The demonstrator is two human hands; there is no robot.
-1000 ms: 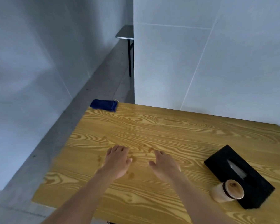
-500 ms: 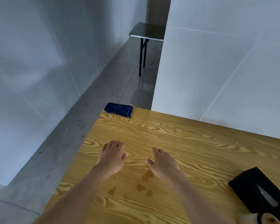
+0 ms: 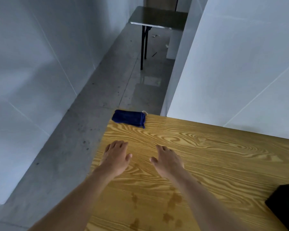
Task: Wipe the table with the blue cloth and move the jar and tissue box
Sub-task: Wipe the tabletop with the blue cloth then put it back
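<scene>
A folded blue cloth (image 3: pixel 128 118) lies on the far left corner of the wooden table (image 3: pixel 215 157). My left hand (image 3: pixel 116 156) and my right hand (image 3: pixel 168 161) hover palm-down over the table, fingers straight and holding nothing, a short way in front of the cloth. Several brownish wet stains (image 3: pixel 173 200) mark the wood under my forearms. Only a corner of the black tissue box (image 3: pixel 284 204) shows at the right edge. The jar is out of view.
White wall panels (image 3: pixel 240 72) stand right behind the table's far edge. Left of the table runs a grey concrete floor (image 3: pixel 90 122) along another wall. A small dark folding table (image 3: pixel 158 18) stands further back in the corridor.
The view has swung left and up, so the jar has left the frame and the tissue box is nearly gone. Both hands have moved forward over the table toward the blue cloth.
</scene>
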